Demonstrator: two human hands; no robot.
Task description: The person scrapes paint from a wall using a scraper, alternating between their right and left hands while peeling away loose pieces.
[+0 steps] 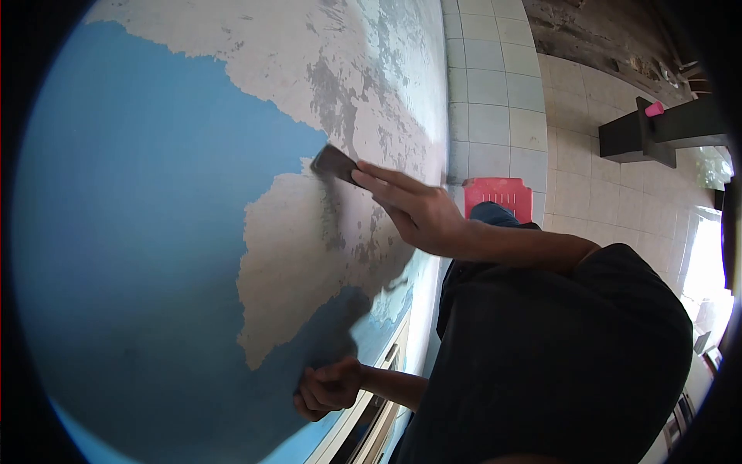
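My right hand [421,213] is closed around a dark, flat scraper [336,165], its fingers stretched along the tool. The scraper's front edge is at the wall, where the light blue paint [154,178] borders a bare, whitish patch [290,240]. Lower in the view, my left hand [328,387] is curled into a fist close to the blue wall, beside a pale frame [363,421]. No object shows in that fist. A shadow falls across the paint around it.
Grey patches [332,93] mottle the stripped upper wall. Beyond it runs a tiled ledge [487,85] beside a tiled floor [583,155]. A red plastic stool or chair [498,189] stands close to my body. A dark structure with a pink cup [655,109] is farther right.
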